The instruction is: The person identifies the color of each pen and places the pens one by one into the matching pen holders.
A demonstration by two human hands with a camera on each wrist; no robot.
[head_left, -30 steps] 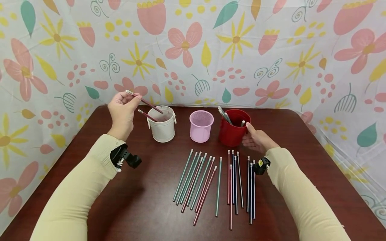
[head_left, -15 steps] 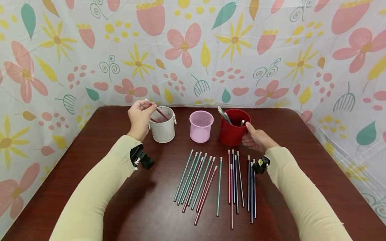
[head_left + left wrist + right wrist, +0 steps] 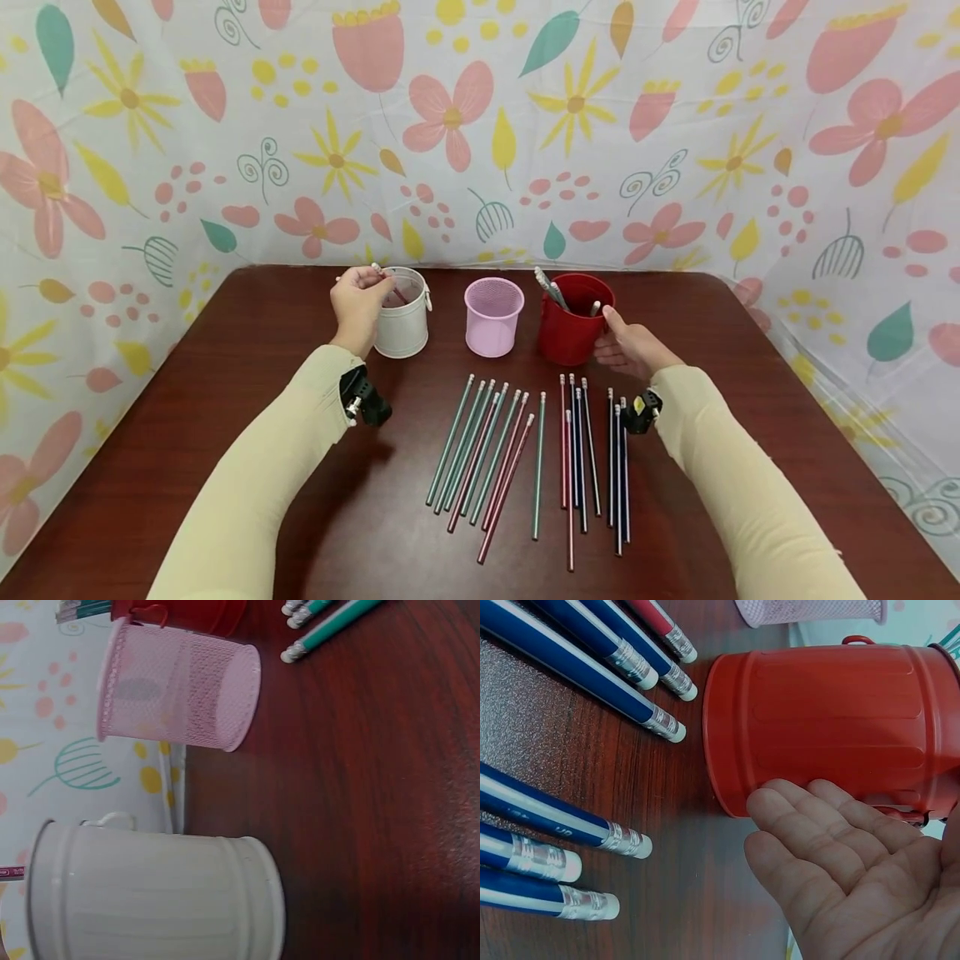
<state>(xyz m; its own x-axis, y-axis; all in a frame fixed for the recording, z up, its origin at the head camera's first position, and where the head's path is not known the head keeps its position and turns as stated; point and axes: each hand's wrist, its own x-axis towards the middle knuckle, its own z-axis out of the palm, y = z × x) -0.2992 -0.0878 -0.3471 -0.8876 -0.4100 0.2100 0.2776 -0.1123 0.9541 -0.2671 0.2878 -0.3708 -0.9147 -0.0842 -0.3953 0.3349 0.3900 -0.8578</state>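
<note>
At the white bucket [image 3: 402,333], my left hand [image 3: 358,307] pinches a red pencil [image 3: 398,291] near its white eraser end. The pencil slants down inside the bucket's rim; its lower tip is hidden. The left wrist view has the white bucket's side up close, with a short piece of red pencil [image 3: 11,873] beyond its rim. My right hand [image 3: 636,346] rests against the side of the red bucket [image 3: 564,342], thumb up by the rim. In the right wrist view its fingers [image 3: 840,825] lie fairly straight against the red wall. Silver-green pencils [image 3: 550,286] lean in the red bucket.
Between the buckets stands a pink mesh cup [image 3: 492,325]. In front lie green pencils [image 3: 538,467], red pencils [image 3: 506,492] and dark blue pencils [image 3: 618,479], several in all, on the brown table [image 3: 360,533]. A floral cloth [image 3: 450,200] hangs behind.
My left hand has moved right and lower, taking the red pencil further into the white bucket. My right hand has stayed at the red bucket.
</note>
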